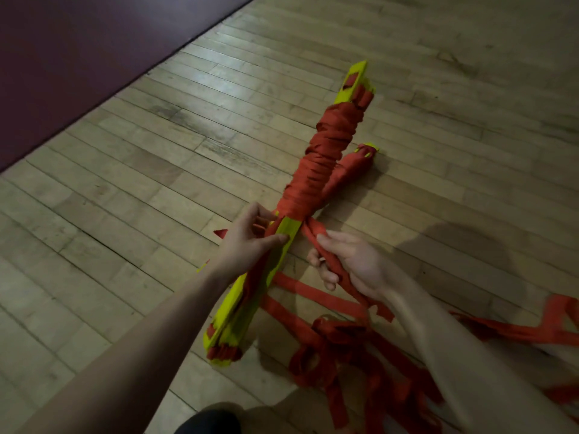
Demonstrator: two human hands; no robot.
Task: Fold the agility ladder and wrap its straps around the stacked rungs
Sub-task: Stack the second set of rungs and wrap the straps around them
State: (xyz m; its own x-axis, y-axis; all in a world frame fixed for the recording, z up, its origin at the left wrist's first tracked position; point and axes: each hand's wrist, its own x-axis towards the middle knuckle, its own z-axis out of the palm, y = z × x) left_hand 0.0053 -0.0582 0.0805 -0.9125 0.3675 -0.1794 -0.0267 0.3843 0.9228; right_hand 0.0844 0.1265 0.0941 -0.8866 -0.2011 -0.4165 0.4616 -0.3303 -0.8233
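A stack of yellow ladder rungs (pixel 244 311) is held tilted above the wooden floor, its far half wound in red strap (pixel 326 151). My left hand (pixel 247 242) grips the stack at its middle, thumb on the yellow top face, just below the wound part. My right hand (pixel 347 261) holds a bunch of loose red straps (pixel 322 255) right beside the stack. The remaining straps (pixel 360 346) trail in a tangled heap on the floor at lower right.
A second bundle (pixel 351 170), wrapped in red with yellow ends, lies on the wooden floor (pixel 156 151) behind the held stack. A dark maroon mat (pixel 78 57) covers the upper left. A dark knee (pixel 210 421) shows at the bottom edge.
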